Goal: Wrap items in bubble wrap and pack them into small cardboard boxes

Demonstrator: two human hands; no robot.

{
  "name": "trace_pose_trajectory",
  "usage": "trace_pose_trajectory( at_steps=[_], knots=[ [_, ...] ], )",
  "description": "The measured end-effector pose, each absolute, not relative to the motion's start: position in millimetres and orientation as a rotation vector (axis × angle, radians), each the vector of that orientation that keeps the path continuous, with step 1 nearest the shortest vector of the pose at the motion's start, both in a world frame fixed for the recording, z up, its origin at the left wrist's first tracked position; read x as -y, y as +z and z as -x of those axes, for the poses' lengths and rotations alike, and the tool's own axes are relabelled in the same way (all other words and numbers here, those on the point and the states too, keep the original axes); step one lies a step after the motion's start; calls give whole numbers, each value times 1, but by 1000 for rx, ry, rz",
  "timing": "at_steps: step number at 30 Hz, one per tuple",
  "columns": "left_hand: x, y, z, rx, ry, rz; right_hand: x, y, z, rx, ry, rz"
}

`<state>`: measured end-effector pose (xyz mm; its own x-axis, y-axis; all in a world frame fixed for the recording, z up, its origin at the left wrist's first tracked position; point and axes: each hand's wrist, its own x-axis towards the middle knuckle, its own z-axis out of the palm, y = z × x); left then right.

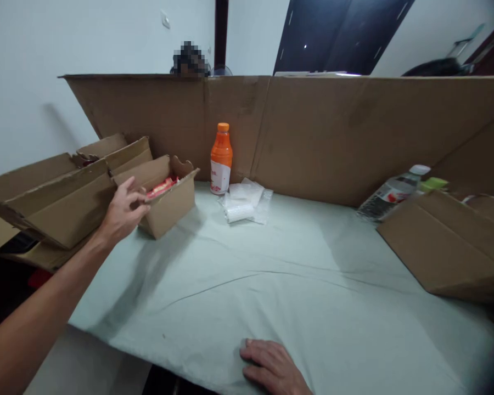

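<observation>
My left hand (pixel 125 211) is at the near left end of a small open cardboard box (pixel 170 213). Its fingers are loosely bent and apart, with nothing visible between them. Inside that box, just beyond the fingertips, lie red packets (pixel 161 187), partly hidden by the box wall; I cannot tell whether the fingers touch them. My right hand (pixel 274 366) rests palm down on the pale green cloth (pixel 247 296) near the front edge, fingers extended and holding nothing.
Larger open cartons (pixel 66 203) stand at the left. An orange bottle (pixel 221 159) and clear plastic bags (pixel 247 203) sit by the tall cardboard wall (pixel 313 137). At right, a clear bottle (pixel 395 192) leans behind another carton (pixel 448 247). A person's head (pixel 190 59) shows behind the wall.
</observation>
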<state>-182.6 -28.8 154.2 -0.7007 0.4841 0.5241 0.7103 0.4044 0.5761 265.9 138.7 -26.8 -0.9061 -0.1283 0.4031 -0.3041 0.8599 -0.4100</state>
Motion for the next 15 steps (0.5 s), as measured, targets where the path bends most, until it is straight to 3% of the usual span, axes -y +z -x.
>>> trace_pose_trajectory(
  at_steps=[3, 7, 15],
  knots=[
    [91, 143, 126, 2377, -1292, 1293, -134, -18, -269, 2670, 746, -296],
    [149, 112, 65, 2400, -1617, 962, -131, 11, -272, 2632, 777, -62],
    [143, 43, 52, 2750, -1896, 712, -147, 47, -246, 2620, 905, 234]
  ],
)
